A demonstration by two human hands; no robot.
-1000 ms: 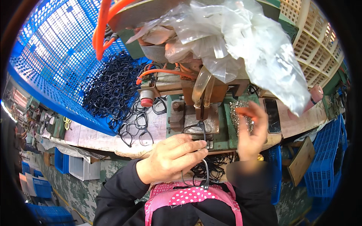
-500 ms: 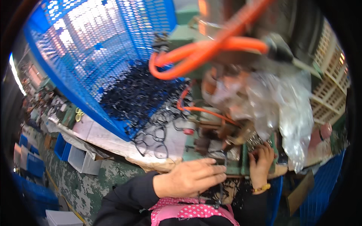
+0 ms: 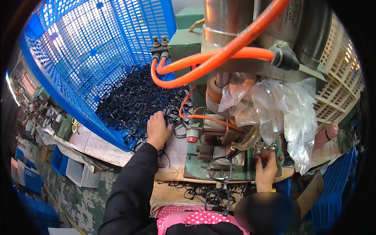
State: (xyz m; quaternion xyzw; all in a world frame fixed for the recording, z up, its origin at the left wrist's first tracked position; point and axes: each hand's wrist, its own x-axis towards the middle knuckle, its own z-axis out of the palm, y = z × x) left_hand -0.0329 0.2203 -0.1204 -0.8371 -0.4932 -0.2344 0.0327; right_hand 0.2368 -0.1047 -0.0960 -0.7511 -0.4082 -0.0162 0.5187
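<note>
My left hand is over the black spectacle frames heaped at the blue basket's mouth. Its fingers are bent together; what they hold, if anything, is hidden. My right hand dips into small shiny metal parts at the right of the green machine base. Its thumb and fingers come together there, and anything between them is too small to make out. One dark spectacle frame rests by itself on the machine's fixture, one rim hanging over the front edge, with neither hand touching it.
The blue basket lies tipped at the left. An upright press with orange hoses and clear plastic bags rises ahead. A red button sits left of the fixture. More frames lie below the base. A beige crate stands right.
My left hand has moved from in front of the fixture, up and left to the frames by the basket. The spectacle frame on the fixture is now uncovered. My right hand stays at the metal parts.
</note>
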